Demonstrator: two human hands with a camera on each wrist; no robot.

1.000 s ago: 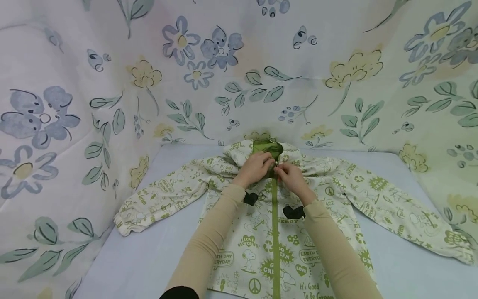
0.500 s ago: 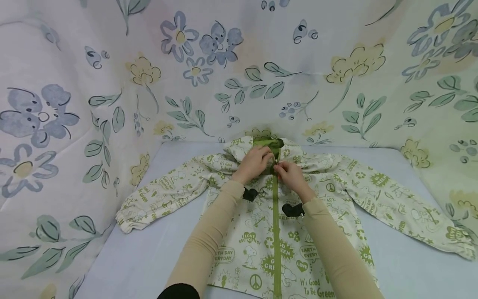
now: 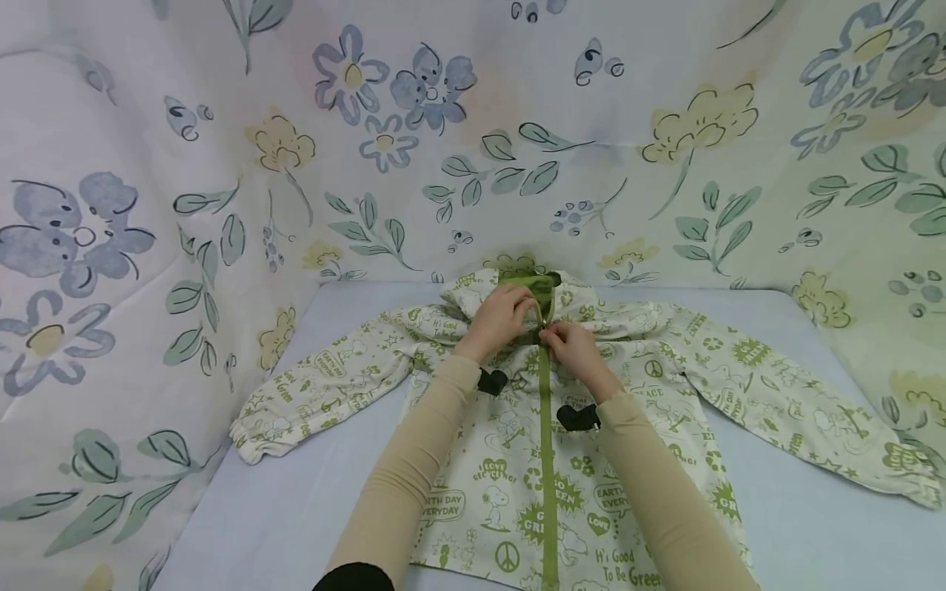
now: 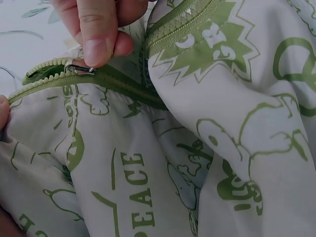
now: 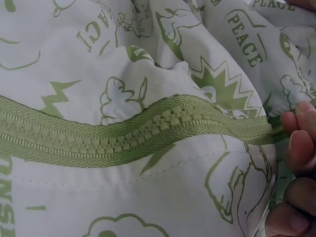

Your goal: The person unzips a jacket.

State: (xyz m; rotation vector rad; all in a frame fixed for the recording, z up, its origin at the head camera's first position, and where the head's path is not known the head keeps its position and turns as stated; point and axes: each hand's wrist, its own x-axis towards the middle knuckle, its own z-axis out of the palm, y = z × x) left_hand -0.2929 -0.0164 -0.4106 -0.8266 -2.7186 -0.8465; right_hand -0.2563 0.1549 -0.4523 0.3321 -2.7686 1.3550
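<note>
A cream jacket (image 3: 510, 443) with green cartoon print lies front side up, its green zipper (image 3: 547, 476) joined along the body. Near the collar, the zipper teeth part into a narrow V. My left hand (image 3: 497, 324) holds the collar's left side; only bits of its fingers show at the left wrist view's edge. My right hand (image 3: 578, 351) pinches the small metal zipper pull (image 4: 83, 69), seen best in the left wrist view. In the right wrist view, its curled fingers (image 5: 300, 148) sit at the upper end of the joined teeth (image 5: 148, 126), with the pull hidden.
Both jacket sleeves, left (image 3: 318, 394) and right (image 3: 805, 419), spread outward over the white table (image 3: 244, 525). The hood's green lining (image 3: 528, 283) lies at the back. A floral cloth (image 3: 473, 123) hangs close behind the table and along both sides.
The parted teeth at the collar show a little more plainly between the hands. Both hands keep their grips and have shifted only slightly; the jacket body stays put.
</note>
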